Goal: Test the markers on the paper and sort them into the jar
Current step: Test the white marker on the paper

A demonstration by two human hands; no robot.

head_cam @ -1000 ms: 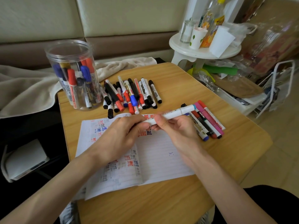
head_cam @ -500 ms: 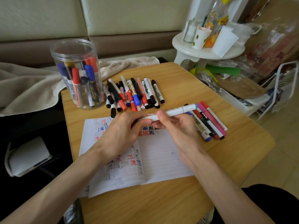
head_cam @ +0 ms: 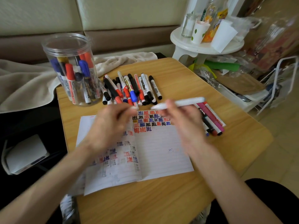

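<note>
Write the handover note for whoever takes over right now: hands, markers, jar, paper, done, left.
Left hand: pinches a small white cap, blurred.
Right hand: grips the uncapped white marker above the lined paper.
Clear plastic jar: far left of the wooden table, several markers standing inside.
Done: the paper carries rows of red, blue and black test marks.
Left: test the white marker, recap and sort it, then the loose marker pile behind the paper and the smaller marker row on its right.
</note>
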